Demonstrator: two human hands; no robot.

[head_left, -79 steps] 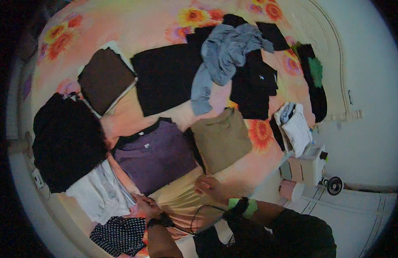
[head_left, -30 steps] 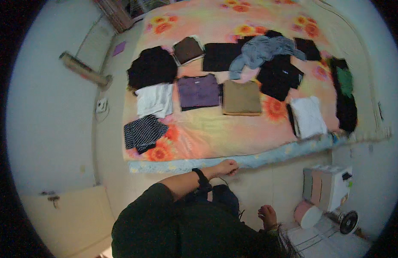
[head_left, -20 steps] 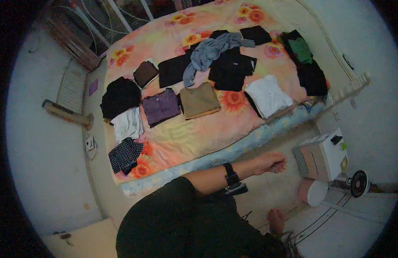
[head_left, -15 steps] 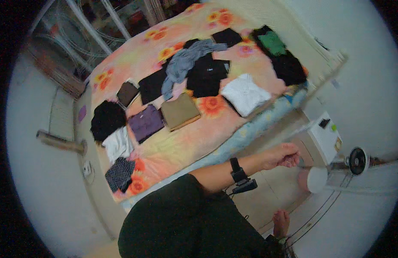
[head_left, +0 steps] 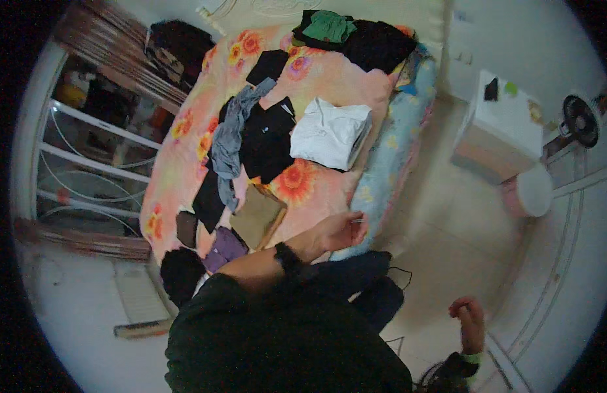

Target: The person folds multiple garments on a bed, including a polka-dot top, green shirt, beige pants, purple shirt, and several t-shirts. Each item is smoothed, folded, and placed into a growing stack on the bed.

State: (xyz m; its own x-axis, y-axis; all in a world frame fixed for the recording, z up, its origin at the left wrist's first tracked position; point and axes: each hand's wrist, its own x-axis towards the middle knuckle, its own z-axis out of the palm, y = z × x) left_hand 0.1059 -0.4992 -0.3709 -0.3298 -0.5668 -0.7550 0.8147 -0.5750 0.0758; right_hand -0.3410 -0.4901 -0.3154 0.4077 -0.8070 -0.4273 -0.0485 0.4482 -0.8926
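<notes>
My left hand (head_left: 346, 230) hovers over the near side of the bed, fingers loosely bent and nothing visible in them. Nearest to it are a folded tan garment (head_left: 256, 216) and the pale blue mattress edge (head_left: 382, 170). Lower right, over the floor, hangs my right hand (head_left: 469, 318), its fingers half curled and holding nothing I can see. A folded white shirt (head_left: 330, 133) lies beyond my left hand, with a black shirt (head_left: 267, 141) and a rumpled grey garment (head_left: 228, 134) left of it. A purple garment (head_left: 226, 249) is partly hidden by my left arm.
A green cloth (head_left: 328, 27) and black clothes (head_left: 379, 46) lie at the bed's far end. Right of the bed stand a white cabinet (head_left: 503, 124), a round white bin (head_left: 531, 190) and a black fan (head_left: 581, 122). A window (head_left: 94, 157) is on the left.
The view has turned to the right, and the bed now stands more upright in it. My left hand has gone from over the floor to over the bed's edge; more of my right forearm shows.
</notes>
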